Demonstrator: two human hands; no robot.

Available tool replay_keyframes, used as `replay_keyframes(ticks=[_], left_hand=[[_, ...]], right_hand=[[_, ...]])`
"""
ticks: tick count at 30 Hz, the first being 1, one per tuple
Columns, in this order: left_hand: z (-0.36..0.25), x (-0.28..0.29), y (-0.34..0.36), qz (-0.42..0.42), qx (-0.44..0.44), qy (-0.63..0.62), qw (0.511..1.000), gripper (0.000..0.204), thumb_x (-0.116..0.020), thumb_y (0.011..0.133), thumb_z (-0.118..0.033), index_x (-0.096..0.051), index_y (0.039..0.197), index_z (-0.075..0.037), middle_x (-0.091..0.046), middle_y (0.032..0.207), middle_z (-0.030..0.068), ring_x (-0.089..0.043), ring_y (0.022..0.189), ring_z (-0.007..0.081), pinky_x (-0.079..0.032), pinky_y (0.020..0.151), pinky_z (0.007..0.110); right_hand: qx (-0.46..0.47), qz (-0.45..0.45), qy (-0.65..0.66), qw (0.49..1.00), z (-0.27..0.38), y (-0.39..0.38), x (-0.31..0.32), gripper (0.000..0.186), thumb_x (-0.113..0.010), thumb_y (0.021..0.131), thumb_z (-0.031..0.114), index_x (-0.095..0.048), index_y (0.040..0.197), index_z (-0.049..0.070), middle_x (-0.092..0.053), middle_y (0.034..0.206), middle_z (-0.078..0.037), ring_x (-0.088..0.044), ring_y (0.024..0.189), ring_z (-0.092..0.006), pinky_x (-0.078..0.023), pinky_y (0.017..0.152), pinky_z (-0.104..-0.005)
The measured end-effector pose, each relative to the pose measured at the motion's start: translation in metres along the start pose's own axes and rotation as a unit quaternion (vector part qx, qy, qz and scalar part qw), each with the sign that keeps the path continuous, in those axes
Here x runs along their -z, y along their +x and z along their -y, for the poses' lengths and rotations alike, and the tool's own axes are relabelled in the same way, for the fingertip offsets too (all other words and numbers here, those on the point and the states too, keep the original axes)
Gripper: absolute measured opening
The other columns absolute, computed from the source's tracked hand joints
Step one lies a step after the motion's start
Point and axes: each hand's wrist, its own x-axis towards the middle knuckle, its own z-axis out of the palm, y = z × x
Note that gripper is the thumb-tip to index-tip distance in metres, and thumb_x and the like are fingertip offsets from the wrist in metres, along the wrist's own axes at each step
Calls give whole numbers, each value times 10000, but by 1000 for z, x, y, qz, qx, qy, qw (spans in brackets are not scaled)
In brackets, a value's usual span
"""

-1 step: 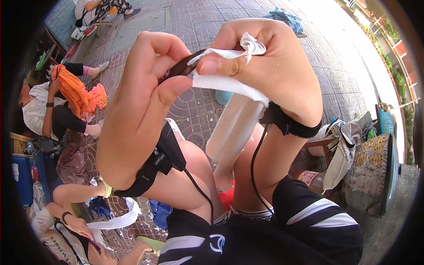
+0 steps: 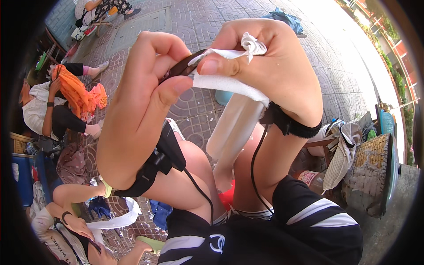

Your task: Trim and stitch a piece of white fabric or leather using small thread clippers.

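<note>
My left hand [image 2: 132, 101] is raised in front of me, its fingers curled around a small dark brown object [image 2: 187, 64] that I cannot make out clearly. My right hand [image 2: 280, 75] faces it, thumb and fingers pinching a strip of thin white material [image 2: 223, 84] against that same dark object. A crumpled bit of the white strip pokes up above my right thumb, and a long, wider length [image 2: 232, 128] hangs down between my legs. Straps with black devices and cords are on both my wrists.
A person with orange cloth [image 2: 73, 88] sits at left, another [image 2: 81, 225] below holds white strip, and a third [image 2: 97, 11] sits farther off. At right are a wicker basket [image 2: 366, 172] and bags [image 2: 340, 145]. Blue bins [image 2: 24, 176] stand left on the paved ground [image 2: 185, 20].
</note>
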Motion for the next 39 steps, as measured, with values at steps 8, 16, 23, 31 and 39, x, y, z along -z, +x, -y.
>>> replay_keyframes(ticks=[8, 16, 23, 31, 39], left_hand=[[-3, 2, 1, 12, 24, 4, 1000, 317, -506, 1007, -279, -388, 1196, -52, -487, 959, 4, -374, 752, 61, -326, 692, 179], [-1, 0, 1, -4, 13, 2, 1000, 337, -504, 1012, -319, -388, 1184, -52, -442, 877, -14, -362, 734, 55, -309, 673, 179], [-2, 1, -2, 9, 38, -8, 999, 355, -512, 1005, -311, -376, 1201, -49, -447, 888, -12, -358, 746, 56, -311, 690, 180], [-6, 2, -3, 34, 54, -4, 998, 285, -490, 998, -213, -365, 1191, -43, -469, 956, 8, -359, 756, 59, -323, 695, 185], [-9, 2, -4, 36, 51, -1, 998, 251, -482, 1003, -197, -366, 1170, -50, -455, 958, 12, -363, 753, 61, -320, 682, 186]], right_hand=[[4, -1, 22, 1000, -2, -1, 0, 210, -813, 781, 188, -691, 816, 20, -679, 711, -34, -632, 645, -78, -477, 570, -224], [-4, -13, 26, 1000, -2, 0, 0, 211, -806, 783, 188, -683, 804, 18, -687, 720, -38, -642, 644, -85, -488, 578, -222], [-12, -11, 27, 999, -1, -3, 1, 209, -808, 780, 183, -678, 803, 21, -683, 723, -33, -635, 651, -78, -477, 578, -217], [-15, 48, 4, 999, -2, -1, 3, 203, -825, 756, 170, -681, 766, 26, -642, 704, -1, -579, 666, -50, -427, 583, -220], [-26, 59, -11, 998, -1, 0, 3, 240, -832, 753, 187, -661, 768, 20, -633, 712, 0, -571, 680, -45, -429, 593, -217]])
